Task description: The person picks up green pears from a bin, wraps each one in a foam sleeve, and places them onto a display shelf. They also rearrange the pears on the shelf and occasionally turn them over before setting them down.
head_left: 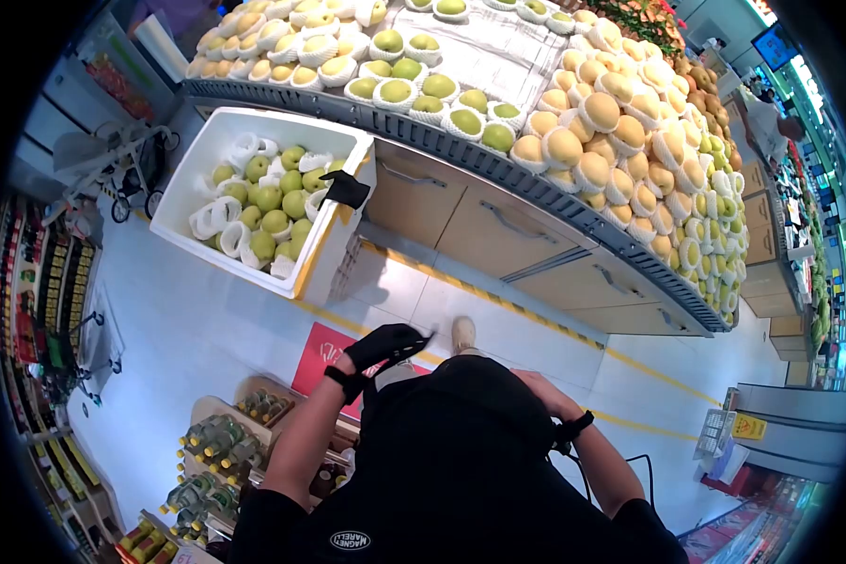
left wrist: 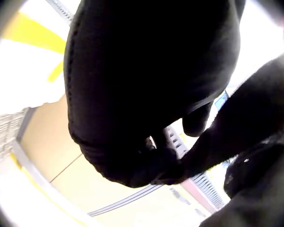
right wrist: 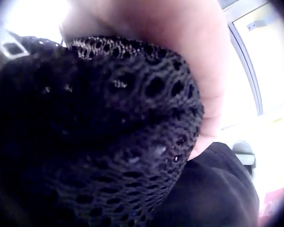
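Observation:
In the head view the left hand (head_left: 383,346), in a black glove, is in front of the torso, with a small blurred tip by its fingers. The left wrist view shows the dark glove (left wrist: 146,80) close up, fingers bent; whether they hold anything is unclear. Bare, the right hand (head_left: 545,393) lies against the black clothing (head_left: 461,423) at the waist, its fingertips hidden. In the right wrist view that hand (right wrist: 199,52) curls round black mesh fabric (right wrist: 132,118), with a pale zip pull (right wrist: 12,47) at the left. A black glove (head_left: 345,189) lies over the white box's edge.
The white foam box (head_left: 324,249) holds green fruit (head_left: 268,197) and foam nets. Behind it stands a fruit display (head_left: 498,174) with drawers below. Bottles (head_left: 221,442) are at lower left, a stroller (head_left: 113,160) at upper left, and a red floor mat (head_left: 321,355) near the left hand.

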Tool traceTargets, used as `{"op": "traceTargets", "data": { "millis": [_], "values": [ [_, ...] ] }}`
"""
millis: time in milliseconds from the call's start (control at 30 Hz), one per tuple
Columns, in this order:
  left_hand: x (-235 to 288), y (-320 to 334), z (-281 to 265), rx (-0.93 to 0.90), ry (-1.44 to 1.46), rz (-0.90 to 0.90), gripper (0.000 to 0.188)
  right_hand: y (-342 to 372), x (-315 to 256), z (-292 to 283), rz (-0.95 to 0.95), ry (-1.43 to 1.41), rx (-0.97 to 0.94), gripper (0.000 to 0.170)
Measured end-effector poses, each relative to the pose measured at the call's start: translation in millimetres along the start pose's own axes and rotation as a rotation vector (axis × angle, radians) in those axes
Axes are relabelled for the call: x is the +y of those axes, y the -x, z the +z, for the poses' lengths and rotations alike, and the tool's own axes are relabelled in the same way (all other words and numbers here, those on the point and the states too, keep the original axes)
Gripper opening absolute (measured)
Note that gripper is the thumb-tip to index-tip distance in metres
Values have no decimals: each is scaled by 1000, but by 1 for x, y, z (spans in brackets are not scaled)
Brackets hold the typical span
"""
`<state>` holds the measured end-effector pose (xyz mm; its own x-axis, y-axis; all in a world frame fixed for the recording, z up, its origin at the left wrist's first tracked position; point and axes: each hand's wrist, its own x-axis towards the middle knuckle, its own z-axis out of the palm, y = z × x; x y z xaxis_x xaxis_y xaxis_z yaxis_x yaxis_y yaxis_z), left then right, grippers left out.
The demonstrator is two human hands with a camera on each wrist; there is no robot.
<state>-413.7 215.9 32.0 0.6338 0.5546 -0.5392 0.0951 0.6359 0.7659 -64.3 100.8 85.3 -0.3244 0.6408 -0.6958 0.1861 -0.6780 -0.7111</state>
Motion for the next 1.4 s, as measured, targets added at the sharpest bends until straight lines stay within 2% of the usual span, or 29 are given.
{"op": "traceTargets", "data": {
  "millis": [100, 167, 200, 300, 400, 500, 600, 700, 767, 933, 967, 1067, 1167, 1200, 1233, 1300, 1333, 1400],
  "values": [
    [27, -25, 17, -285, -243, 59, 41, -15, -18, -2, 30, 13, -27, 46],
    [62, -16, 39, -370, -443, 23, 40, -29, -25, -9, 71, -16, -30, 46],
    [34, -30, 33, -384, -323, 72, 43, -37, -27, -14, 66, -29, -37, 45],
    [58, -34, 31, -332, -301, 68, 45, -64, -44, -33, 43, -28, -88, 42],
    [45, -58, 15, -203, -226, 73, 45, -98, -70, -61, -24, 47, -166, 41],
    [86, -65, 22, -15, -375, 108, 39, -123, -107, -86, -60, 150, -226, 41],
    [93, -91, 1, 193, -211, -18, 29, -148, -125, -119, -56, 214, -242, 42],
    [89, -105, -19, 541, -126, 156, 21, -158, -135, -144, -49, 164, -244, 43],
    [83, -115, -38, 772, -118, 173, 18, -162, -143, -157, -45, 168, -256, 43],
    [87, -115, -84, 1150, -441, 309, 17, -181, -148, -176, -27, 186, -294, 41],
    [95, -114, -89, 1196, -508, 283, 16, -186, -147, -178, -28, 180, -296, 41],
    [124, -117, -107, 1317, -753, 207, 11, -196, -147, -176, -58, 160, -248, 39],
    [135, -128, -123, 1175, -1134, 344, 12, -198, -160, -165, 31, 43, -219, 37],
    [132, -136, -124, 1129, -1194, 332, 14, -199, -163, -161, 10, 42, -203, 37],
    [127, -142, -128, 1076, -1323, 412, 25, -201, -164, -159, 3, 24, -192, 37],
    [122, -152, -131, 1053, -1402, 288, 36, -204, -161, -151, -4, -20, -171, 38],
    [120, -156, -133, 1015, -1324, 207, 40, -204, -159, -144, -1, -24, -153, 38],
    [99, -173, -153, 1104, -1257, 350, 37, -208, -161, -132, -3, -28, -119, 38]
  ]
}}
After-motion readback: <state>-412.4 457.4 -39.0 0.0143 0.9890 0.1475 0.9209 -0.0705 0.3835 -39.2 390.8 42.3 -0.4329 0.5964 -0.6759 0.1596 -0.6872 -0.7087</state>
